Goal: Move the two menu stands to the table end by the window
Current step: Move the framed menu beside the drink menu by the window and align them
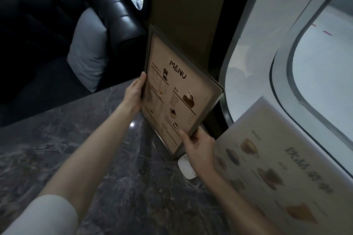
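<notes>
A brown menu stand [177, 89] headed "MENU" stands tilted on the dark marble table [95, 149], close to the wall pillar by the window. My left hand [134, 93] grips its left edge. My right hand [198, 147] grips its lower right corner. A second menu stand [282, 170], pale with pictures of drinks, stands at the right along the window side of the table, and neither hand touches it.
A small white device [186, 170] lies on the table just under my right wrist. A black leather sofa [114, 11] with a grey cushion [87, 49] sits beyond the table's far edge. The curved window frame [282, 59] runs along the right.
</notes>
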Available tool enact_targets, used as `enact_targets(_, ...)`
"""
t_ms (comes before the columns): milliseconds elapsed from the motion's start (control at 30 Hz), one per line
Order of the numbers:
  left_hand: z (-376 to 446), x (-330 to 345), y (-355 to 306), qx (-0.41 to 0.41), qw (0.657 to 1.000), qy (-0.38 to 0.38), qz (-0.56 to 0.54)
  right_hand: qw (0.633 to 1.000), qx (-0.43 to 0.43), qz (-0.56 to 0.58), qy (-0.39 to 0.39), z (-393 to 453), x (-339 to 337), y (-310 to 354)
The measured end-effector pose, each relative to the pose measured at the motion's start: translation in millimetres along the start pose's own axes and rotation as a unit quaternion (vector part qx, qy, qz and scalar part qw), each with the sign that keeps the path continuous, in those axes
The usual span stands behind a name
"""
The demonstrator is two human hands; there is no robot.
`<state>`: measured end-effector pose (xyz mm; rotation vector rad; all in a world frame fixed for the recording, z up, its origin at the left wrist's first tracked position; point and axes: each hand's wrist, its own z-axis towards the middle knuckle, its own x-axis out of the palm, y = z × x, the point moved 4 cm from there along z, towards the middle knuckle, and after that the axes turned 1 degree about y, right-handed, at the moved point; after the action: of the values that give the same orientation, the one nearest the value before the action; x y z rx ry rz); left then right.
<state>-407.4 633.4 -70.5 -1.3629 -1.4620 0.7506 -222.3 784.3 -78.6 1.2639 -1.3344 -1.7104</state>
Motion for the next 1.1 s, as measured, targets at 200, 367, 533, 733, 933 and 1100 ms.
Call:
enact_targets(200, 3.1, -1.4, 2.8, 0.019, 0.998, -0.015, 0.051, 1.000, 0.000, -0.021, -0.007, -0.1, -0.1, -2.8)
enact_targets(367, -5.7, 2.8, 0.4, 0.053, 0.973, -0.069, 0.214, 0.998, 0.006, -0.054, 0.027, 0.5, -0.3, -2.7)
enact_targets(533, -37.7, 13.1, 1.4, 0.098, 0.884, -0.045, 0.456, 0.992, 0.041, -0.066, 0.101, -3.2, -5.8, 5.9)
enact_targets(733, -101.9, 34.5, 32.5, 0.147, 0.794, 0.000, 0.590, 0.966, 0.080, -0.209, 0.132, -10.5, -28.0, 30.5)
enact_targets(933, -125.7, 41.8, 54.6, 0.037, 0.844, 0.087, 0.527, 0.949, -0.011, -0.245, 0.200, -12.0, -48.3, 112.6)
enact_targets(1100, -128.9, 29.5, 66.4, -0.101, 0.925, 0.085, 0.356, 0.951, -0.140, -0.235, 0.146, -2.1, -80.0, 189.2)
